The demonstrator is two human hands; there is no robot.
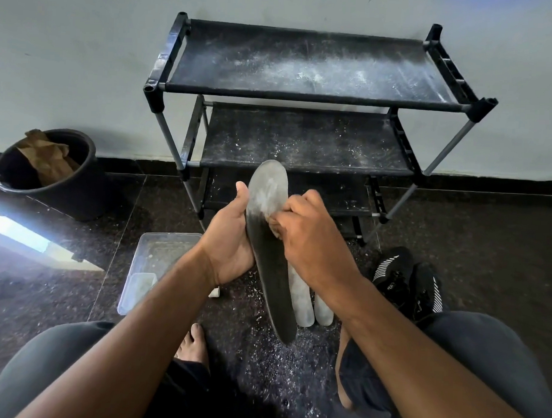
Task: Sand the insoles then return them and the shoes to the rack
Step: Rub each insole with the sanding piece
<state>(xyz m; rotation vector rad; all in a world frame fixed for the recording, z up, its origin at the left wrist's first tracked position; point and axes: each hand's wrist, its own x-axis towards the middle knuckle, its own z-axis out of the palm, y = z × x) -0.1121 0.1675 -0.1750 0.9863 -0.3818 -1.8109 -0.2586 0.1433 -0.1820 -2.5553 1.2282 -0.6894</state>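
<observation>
Left hand (pixel 233 238) curled round the left edge of a dark insole (pixel 268 249), thumb up along its rim, palm cradling the middle. Right hand (pixel 311 232) bunched over a tan scrap of sandpaper (pixel 272 222), pressing it against the insole's face just below a pale, scuffed patch near the toe. Insole held upright and tilted, toe toward the rack (pixel 316 94), heel hanging above the floor (pixel 486 241) between the knees.

Two pale insoles (pixel 312 307) lying side by side on the floor under the right forearm, partly hidden by it. Black shoes (pixel 406 282) with white stripes standing just right of those, near the right knee. Clear plastic tub (pixel 154 261) on the floor to the left, close below the left wrist. Black bucket (pixel 50 169) with brown paper inside, well apart at far left against the wall.

Rack shelves dusty, all three bare, top front bar well above the hands. Dust and shavings scattered across the floor between the feet.
</observation>
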